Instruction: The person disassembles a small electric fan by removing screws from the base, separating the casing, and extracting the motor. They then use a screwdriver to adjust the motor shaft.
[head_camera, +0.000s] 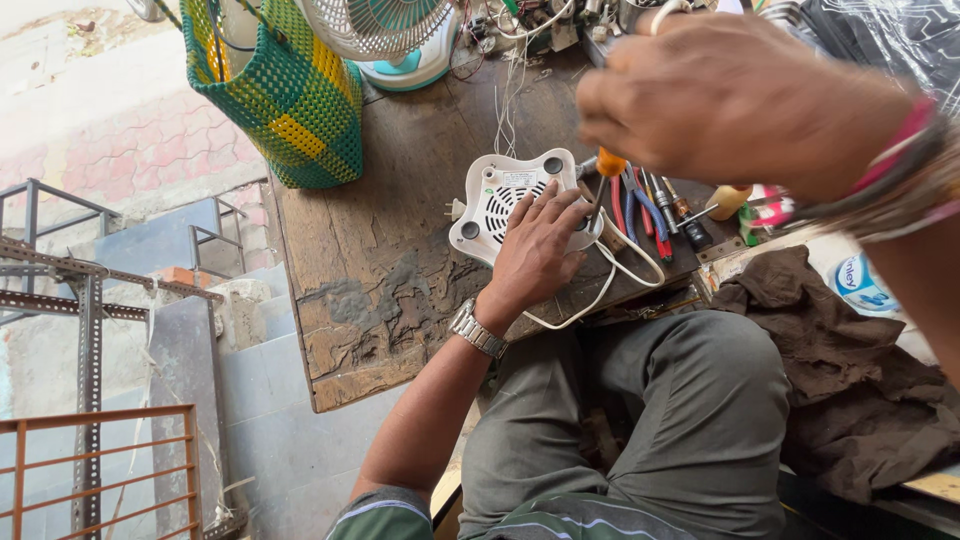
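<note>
A white round appliance base (490, 195) lies underside up on a worn wooden table (390, 260), showing a vent grille and black rubber feet. My left hand (535, 250), with a metal wristwatch (476, 328), presses flat on its right part. My right hand (735, 95) is raised close to the camera, closed around an orange-handled screwdriver (608, 162). The screwdriver's shaft points down at the base's right edge, by my left fingers. A white cord (600, 290) loops from the base toward my lap.
Red- and blue-handled pliers (640, 205) and other small tools lie right of the base. A green and yellow woven bag (290, 95) and a table fan (385, 30) stand at the back. A brown cloth (830, 350) lies at right. Metal railings (100, 450) stand below left.
</note>
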